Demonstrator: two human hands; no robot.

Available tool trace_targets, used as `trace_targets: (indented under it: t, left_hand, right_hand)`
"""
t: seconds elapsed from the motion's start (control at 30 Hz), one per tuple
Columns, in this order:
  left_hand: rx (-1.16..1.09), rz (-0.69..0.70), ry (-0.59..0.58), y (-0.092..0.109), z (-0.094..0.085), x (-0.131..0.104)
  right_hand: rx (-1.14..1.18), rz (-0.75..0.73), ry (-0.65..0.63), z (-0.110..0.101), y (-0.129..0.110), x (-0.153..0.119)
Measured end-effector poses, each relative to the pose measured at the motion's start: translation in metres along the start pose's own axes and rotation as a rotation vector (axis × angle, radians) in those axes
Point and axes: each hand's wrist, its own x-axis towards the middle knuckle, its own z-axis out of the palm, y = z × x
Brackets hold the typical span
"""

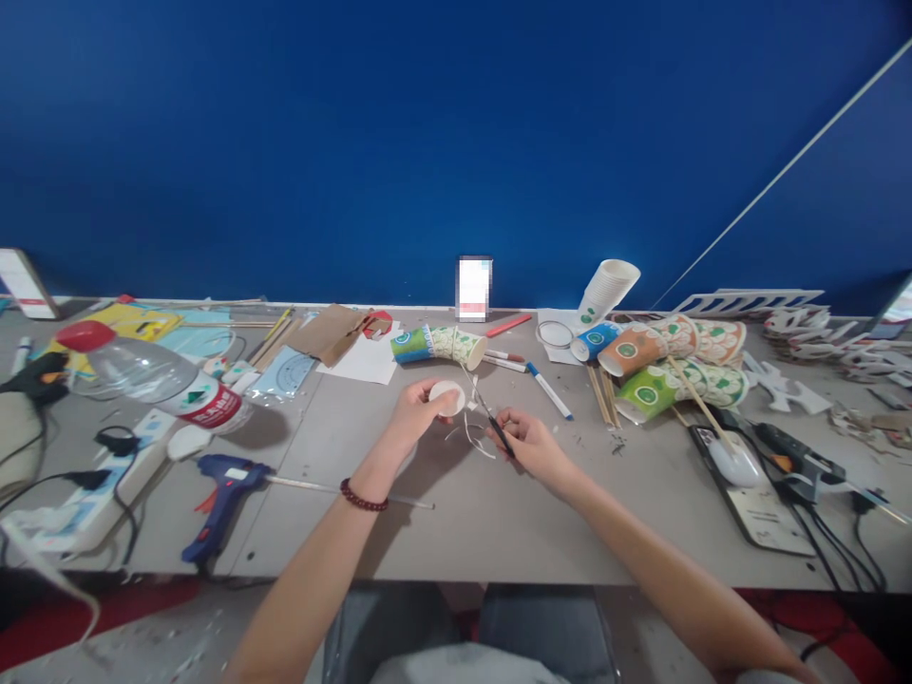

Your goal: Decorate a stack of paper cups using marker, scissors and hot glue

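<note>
A small white paper disc [446, 398] is pinched between the thumb and fingers of my left hand [417, 418]. My right hand [531, 445] is closed on dark-handled scissors [498, 427], whose blades point up and left, just right of the disc. Thin curled white paper strips [471, 437] lie or hang between the two hands. Behind my hands, a curved piece of joined paper cups [436, 346] lies on the grey table [527, 532]. Markers [548, 390] are to its right.
A blue glue gun [226, 499], a water bottle [171, 380] and a power strip [121, 484] lie at left. Patterned cups [670, 351], stacked white cups [605, 290], another glue gun [798, 454] and cables are at right. A phone [474, 289] stands behind.
</note>
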Motion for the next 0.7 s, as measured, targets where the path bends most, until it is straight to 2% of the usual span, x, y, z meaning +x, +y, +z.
trace_targets:
  t: [0.1, 0.23, 0.3, 0.4, 0.47, 0.53, 0.63, 0.7]
  left_hand:
    - [-0.079, -0.028, 0.112, -0.003, 0.001, 0.004]
    - [-0.295, 0.069, 0.278, -0.003, -0.001, 0.011]
    - [-0.431, 0.080, 0.369, -0.002, -0.005, 0.014]
    - [-0.645, -0.042, 0.482, -0.003, -0.014, 0.021]
    - [-0.767, -0.126, 0.522, -0.004, -0.020, 0.025]
    - [-0.817, -0.142, 0.553, -0.005, -0.027, 0.029]
    - [-0.828, -0.117, 0.608, -0.006, -0.035, 0.033]
    - [-0.831, -0.106, 0.631, -0.006, -0.038, 0.034]
  right_hand:
    - [0.088, -0.005, 0.003, -0.002, 0.003, 0.005]
    - [0.292, -0.026, -0.051, 0.000, -0.001, 0.005]
    - [0.415, -0.011, -0.141, 0.005, -0.004, 0.001]
    - [0.545, 0.078, -0.347, 0.018, -0.008, -0.006]
    - [0.589, 0.151, -0.450, 0.028, -0.007, -0.006]
    - [0.598, 0.179, -0.508, 0.038, -0.005, 0.001]
    - [0.611, 0.152, -0.493, 0.049, -0.002, 0.022]
    - [0.650, 0.114, -0.427, 0.053, -0.003, 0.038]
